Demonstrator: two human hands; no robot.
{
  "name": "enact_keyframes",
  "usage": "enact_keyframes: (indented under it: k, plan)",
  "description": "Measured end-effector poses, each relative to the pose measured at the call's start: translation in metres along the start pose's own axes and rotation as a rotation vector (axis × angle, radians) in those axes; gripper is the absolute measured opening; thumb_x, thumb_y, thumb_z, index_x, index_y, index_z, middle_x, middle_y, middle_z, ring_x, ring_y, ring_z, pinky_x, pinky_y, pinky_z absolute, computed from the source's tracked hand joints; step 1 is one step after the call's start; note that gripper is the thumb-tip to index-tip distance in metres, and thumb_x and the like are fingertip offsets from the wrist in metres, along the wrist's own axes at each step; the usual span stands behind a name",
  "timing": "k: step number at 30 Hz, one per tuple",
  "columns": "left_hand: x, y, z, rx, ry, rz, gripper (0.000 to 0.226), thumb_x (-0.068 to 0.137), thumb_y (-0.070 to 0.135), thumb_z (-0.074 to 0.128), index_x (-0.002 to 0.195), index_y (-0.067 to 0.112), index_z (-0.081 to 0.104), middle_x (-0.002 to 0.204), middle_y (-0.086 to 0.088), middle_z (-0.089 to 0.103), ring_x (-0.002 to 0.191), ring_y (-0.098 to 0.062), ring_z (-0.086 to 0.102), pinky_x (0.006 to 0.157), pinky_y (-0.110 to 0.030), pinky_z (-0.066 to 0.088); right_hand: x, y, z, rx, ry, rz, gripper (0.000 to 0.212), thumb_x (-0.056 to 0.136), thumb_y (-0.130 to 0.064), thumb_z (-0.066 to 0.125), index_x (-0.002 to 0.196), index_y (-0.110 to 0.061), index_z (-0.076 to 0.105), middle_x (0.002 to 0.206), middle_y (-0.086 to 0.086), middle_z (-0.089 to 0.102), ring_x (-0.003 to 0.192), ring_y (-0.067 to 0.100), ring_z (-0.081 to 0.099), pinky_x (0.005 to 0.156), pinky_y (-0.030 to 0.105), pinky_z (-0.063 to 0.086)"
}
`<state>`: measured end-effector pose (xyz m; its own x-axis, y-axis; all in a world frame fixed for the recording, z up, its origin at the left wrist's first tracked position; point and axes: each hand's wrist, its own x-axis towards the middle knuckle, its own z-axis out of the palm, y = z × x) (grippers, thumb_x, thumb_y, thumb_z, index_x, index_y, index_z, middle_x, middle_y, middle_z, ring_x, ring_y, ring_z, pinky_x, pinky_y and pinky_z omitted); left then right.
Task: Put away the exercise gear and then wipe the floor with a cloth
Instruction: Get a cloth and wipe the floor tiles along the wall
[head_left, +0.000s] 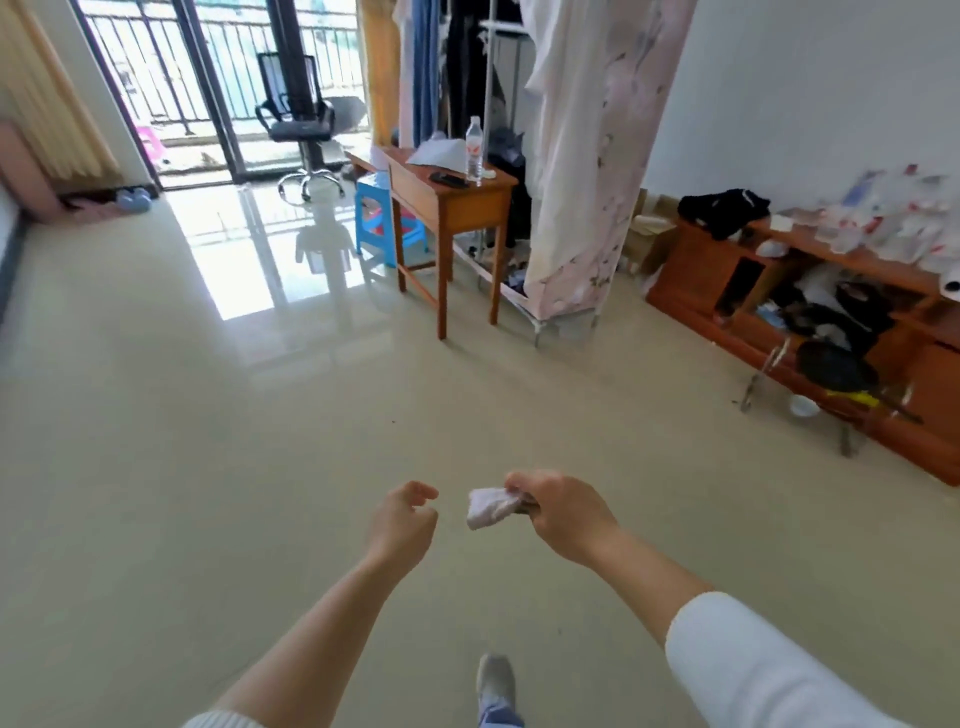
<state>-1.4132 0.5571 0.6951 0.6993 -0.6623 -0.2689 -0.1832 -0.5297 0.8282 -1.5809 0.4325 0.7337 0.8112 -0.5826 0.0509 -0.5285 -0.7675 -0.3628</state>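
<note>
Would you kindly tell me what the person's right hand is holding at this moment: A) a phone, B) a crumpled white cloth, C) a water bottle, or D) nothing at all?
B: the right hand grips a crumpled white cloth above the floor, while the left hand beside it holds nothing.

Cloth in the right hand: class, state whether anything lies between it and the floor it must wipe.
Nothing visible does. The right hand grips the cloth over bare floor; the left hand is beside it, not touching, and the shoe stands nearer the person.
</note>
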Motion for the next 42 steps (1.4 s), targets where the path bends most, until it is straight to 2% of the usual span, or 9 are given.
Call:
enact_keyframes:
  k: [3, 8, 11, 18, 23, 29, 31, 36, 42]
  plan:
    - [0.08, -0.003, -0.024, 0.092, 0.047, -0.046, 0.031, 0.083, 0.008, 0.05, 0.106, 0.021, 0.067, 0.115, -0.002, 0.064, 0.093, -0.016, 0.059, 0.062, -0.02, 0.039, 0.098, 0.005, 0.021, -0.011, 0.008, -0.13, 0.031, 0.085, -0.003, 0.048, 0.101, -0.02, 0.069, 0.109, -0.005, 0.065, 0.104, 0.019, 0.055, 0.076, 0.023, 0.035]
    - [0.202, 0.009, -0.072, 0.191, 0.053, -0.161, 0.031, 0.084, 0.014, 0.051, 0.11, 0.022, 0.066, 0.12, -0.001, 0.065, 0.108, -0.018, 0.06, 0.088, -0.025, 0.045, 0.255, 0.001, 0.03, -0.012, 0.086, -0.224, 0.022, 0.068, 0.001, 0.058, 0.071, -0.018, 0.068, 0.093, -0.001, 0.063, 0.097, 0.024, 0.054, 0.074, 0.028, 0.031]
    - [0.265, 0.021, -0.106, 0.233, 0.107, -0.197, 0.032, 0.084, 0.017, 0.051, 0.112, 0.024, 0.065, 0.124, -0.003, 0.06, 0.111, -0.021, 0.057, 0.086, -0.023, 0.043, 0.35, -0.006, 0.031, 0.061, 0.037, -0.223, 0.026, 0.07, 0.003, 0.064, 0.071, -0.021, 0.073, 0.095, -0.003, 0.057, 0.094, 0.016, 0.046, 0.074, 0.026, 0.029]
    - [0.422, 0.022, -0.202, 0.294, 0.234, -0.25, 0.029, 0.086, 0.021, 0.055, 0.113, 0.024, 0.063, 0.127, -0.008, 0.053, 0.12, -0.025, 0.048, 0.098, -0.032, 0.041, 0.559, -0.062, 0.051, 0.331, -0.174, -0.161, 0.037, 0.068, 0.017, 0.047, 0.072, -0.007, 0.075, 0.087, -0.002, 0.058, 0.078, 0.011, 0.056, 0.063, 0.003, 0.039]
    - [0.563, 0.01, -0.299, 0.314, 0.257, -0.262, 0.03, 0.087, 0.021, 0.053, 0.116, 0.023, 0.062, 0.13, -0.008, 0.051, 0.119, -0.026, 0.05, 0.096, -0.032, 0.042, 0.725, -0.122, 0.079, 0.321, -0.268, -0.207, 0.031, 0.067, 0.012, 0.053, 0.076, -0.006, 0.077, 0.087, -0.003, 0.06, 0.077, 0.01, 0.057, 0.056, 0.005, 0.04]
    - [0.712, 0.02, -0.414, 0.29, 0.28, -0.291, 0.03, 0.086, 0.02, 0.054, 0.114, 0.022, 0.063, 0.129, -0.009, 0.055, 0.118, -0.026, 0.052, 0.096, -0.031, 0.042, 0.905, -0.191, 0.084, 0.607, -0.355, -0.039, 0.014, 0.064, -0.008, 0.069, 0.072, 0.001, 0.076, 0.081, 0.0, 0.068, 0.074, 0.013, 0.061, 0.066, 0.027, 0.046]
    - [0.759, 0.025, -0.443, 0.278, 0.282, -0.292, 0.029, 0.085, 0.019, 0.055, 0.113, 0.022, 0.064, 0.127, -0.009, 0.057, 0.116, -0.026, 0.054, 0.094, -0.03, 0.042, 0.958, -0.207, 0.085, 0.622, -0.328, -0.026, 0.008, 0.068, -0.002, 0.07, 0.072, -0.003, 0.077, 0.078, -0.002, 0.069, 0.071, 0.01, 0.062, 0.064, 0.019, 0.045]
    - [0.892, 0.039, -0.499, 0.248, 0.268, -0.252, 0.031, 0.085, 0.018, 0.054, 0.115, 0.022, 0.063, 0.127, -0.008, 0.058, 0.115, -0.025, 0.054, 0.092, -0.029, 0.042, 1.099, -0.235, 0.099, 0.559, -0.316, -0.042, 0.04, 0.067, 0.009, 0.05, 0.082, -0.02, 0.074, 0.08, -0.005, 0.071, 0.074, 0.006, 0.063, 0.064, 0.013, 0.047]
    - [1.071, 0.057, -0.554, 0.156, 0.252, -0.241, 0.03, 0.085, 0.017, 0.054, 0.113, 0.021, 0.065, 0.127, -0.008, 0.06, 0.115, -0.022, 0.056, 0.094, -0.027, 0.042, 1.288, -0.25, 0.117, 0.586, -0.355, -0.023, 0.038, 0.069, 0.014, 0.047, 0.066, -0.013, 0.073, 0.086, -0.005, 0.071, 0.085, 0.009, 0.065, 0.068, 0.012, 0.049]
